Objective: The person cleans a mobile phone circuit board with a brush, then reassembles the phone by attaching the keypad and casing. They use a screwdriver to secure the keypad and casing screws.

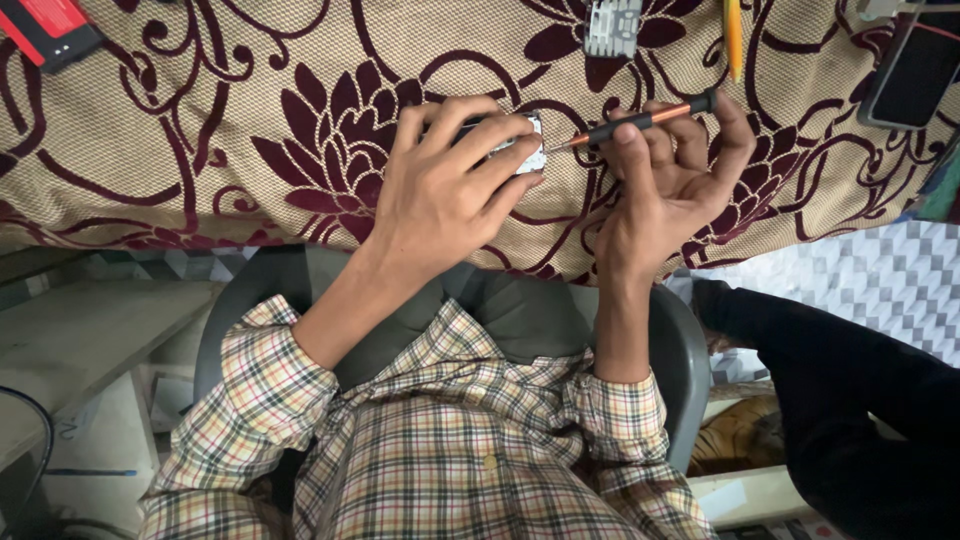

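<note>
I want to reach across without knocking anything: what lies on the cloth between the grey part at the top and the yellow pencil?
Nothing: in the head view, only bare patterned cloth shows between the grey part and the yellow pencil.

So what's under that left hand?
The left hand covers a small grey device; only its right edge shows, where the screwdriver tip meets it. The rest is hidden by fingers. Beneath lies the patterned cloth.
</note>
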